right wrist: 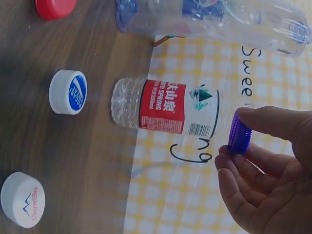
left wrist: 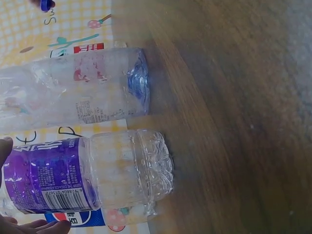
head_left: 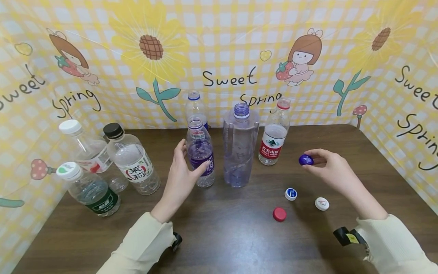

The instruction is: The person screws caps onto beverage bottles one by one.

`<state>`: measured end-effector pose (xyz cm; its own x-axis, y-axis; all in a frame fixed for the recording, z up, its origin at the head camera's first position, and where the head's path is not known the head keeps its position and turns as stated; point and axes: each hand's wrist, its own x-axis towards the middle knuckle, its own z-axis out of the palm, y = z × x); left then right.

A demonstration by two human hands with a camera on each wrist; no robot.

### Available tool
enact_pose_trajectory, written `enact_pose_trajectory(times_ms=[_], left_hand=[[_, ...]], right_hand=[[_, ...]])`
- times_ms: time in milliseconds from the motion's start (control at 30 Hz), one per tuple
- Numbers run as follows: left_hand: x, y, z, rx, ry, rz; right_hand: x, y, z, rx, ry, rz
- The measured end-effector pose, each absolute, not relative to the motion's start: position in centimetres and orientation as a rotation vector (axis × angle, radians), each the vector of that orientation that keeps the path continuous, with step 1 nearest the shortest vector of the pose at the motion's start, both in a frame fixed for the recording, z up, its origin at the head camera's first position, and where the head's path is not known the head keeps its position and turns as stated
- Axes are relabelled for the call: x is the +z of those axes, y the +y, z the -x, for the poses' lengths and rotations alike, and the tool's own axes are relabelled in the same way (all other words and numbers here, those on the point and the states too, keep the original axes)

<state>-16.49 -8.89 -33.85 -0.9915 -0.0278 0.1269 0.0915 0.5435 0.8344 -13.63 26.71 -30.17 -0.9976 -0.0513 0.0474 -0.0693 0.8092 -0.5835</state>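
Observation:
My left hand (head_left: 183, 171) holds a small clear bottle with a purple label (head_left: 202, 158), thumb across the label and fingers at its far left side. The bottle is uncapped and upright. My right hand (head_left: 330, 169) pinches a purple cap (head_left: 306, 160) between thumb and fingertips, above the table at the right. In the right wrist view the cap (right wrist: 240, 131) shows its ridged side. A tall bluish bottle (head_left: 240, 148) without a cap stands just right of the purple-labelled one. Behind that one is another open bottle with a blue neck ring (head_left: 194, 104).
An open red-labelled bottle (head_left: 273, 137) stands right of the tall one. A blue-and-white cap (head_left: 291, 194), a white cap (head_left: 322, 204) and a red cap (head_left: 279, 214) lie on the wooden table (head_left: 236, 243). Capped bottles, including a black-capped one (head_left: 133, 163), stand at the left.

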Motion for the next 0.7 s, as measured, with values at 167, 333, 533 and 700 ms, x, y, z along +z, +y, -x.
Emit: enact_pose_trajectory(times_ms=[167,333,533,700], left_hand=[[-34.04,-9.03,16.77,-1.448,-2.639,0.052],[-34.19,-9.12,16.95,-1.41,-2.626,0.093],[-34.35,-9.19,16.99,-1.468,-2.584,0.115],[-34.45,-9.3,16.79,-1.503,-2.563,0.093]], right_hand=[[-30.0,26.28,13.44,0.964,-2.971,-0.106],[-30.05,26.15,13.4,0.971,-2.977,-0.103],[-30.25,26.04,13.4,0.985,-2.982,-0.101],[-30.26,25.93,13.39,0.981,-2.985,-0.106]])
